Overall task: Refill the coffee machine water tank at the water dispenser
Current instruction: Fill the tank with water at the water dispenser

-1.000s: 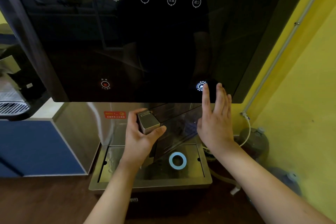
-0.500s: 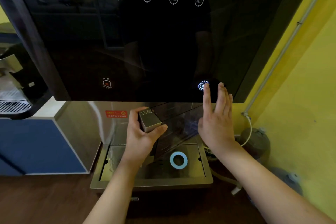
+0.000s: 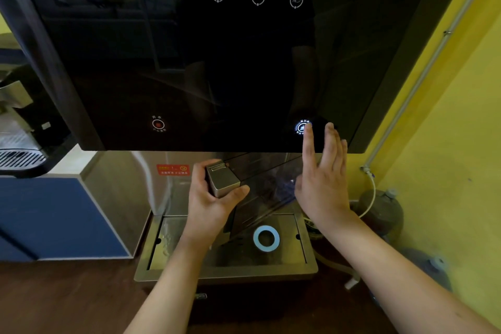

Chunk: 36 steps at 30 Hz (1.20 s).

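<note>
A clear, dark-tinted water tank (image 3: 267,187) with a silver handle block (image 3: 221,178) is held tilted under the water dispenser's black glass panel (image 3: 206,62), above the steel drip tray (image 3: 303,244). My left hand (image 3: 210,205) grips the silver handle block. My right hand (image 3: 324,179) is raised with fingers spread, its index fingertip on the lit white round button (image 3: 302,126) at the panel's lower right. Whether water is flowing into the tank cannot be seen.
A red button (image 3: 158,124) glows at the panel's lower left. A blue-white ring (image 3: 266,238) lies in the tray. A coffee machine (image 3: 19,127) stands on the blue cabinet (image 3: 54,219) at left. A yellow wall, a pipe (image 3: 423,73) and water bottles (image 3: 382,209) are at right.
The row of blue indicator lights at the panel's top has dropped from five lit to three. Both hands and the tank stay in the same place.
</note>
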Tool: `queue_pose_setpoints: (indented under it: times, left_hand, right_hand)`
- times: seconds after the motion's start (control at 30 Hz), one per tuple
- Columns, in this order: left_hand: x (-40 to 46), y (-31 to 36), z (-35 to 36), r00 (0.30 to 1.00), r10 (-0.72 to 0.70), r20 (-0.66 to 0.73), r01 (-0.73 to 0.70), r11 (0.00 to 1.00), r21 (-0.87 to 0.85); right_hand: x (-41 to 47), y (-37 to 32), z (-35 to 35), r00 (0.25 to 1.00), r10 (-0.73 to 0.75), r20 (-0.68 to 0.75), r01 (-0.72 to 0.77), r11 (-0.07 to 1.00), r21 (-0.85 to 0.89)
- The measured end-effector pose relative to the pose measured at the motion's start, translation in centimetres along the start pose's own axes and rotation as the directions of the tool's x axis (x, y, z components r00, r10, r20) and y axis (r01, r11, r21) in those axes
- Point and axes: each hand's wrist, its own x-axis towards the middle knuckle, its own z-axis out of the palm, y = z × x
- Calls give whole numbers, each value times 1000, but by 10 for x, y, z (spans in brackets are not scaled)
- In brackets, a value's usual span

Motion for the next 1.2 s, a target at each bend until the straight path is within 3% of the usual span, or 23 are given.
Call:
queue_pose_setpoints:
  times: [0.53, 0.73, 0.97, 1.2]
  left_hand:
    - [2, -3, 2, 1000, 3, 4, -3, 1000, 6]
    - [0, -4, 0, 1000, -8, 6, 8, 1000, 16]
    - [-17, 4, -10, 1000, -13, 27, 11, 998, 63]
    - [-31, 4, -49, 1000, -23, -1, 23, 992, 122]
  right_hand:
    - [0, 1, -2, 998, 20, 55, -19, 1000, -7]
    - [-9, 7, -4, 984, -178, 0, 177, 977, 115]
    - [-6, 4, -3, 898, -395, 195, 335, 899, 281]
    - [2, -36, 0, 725, -537, 432, 386, 835, 391]
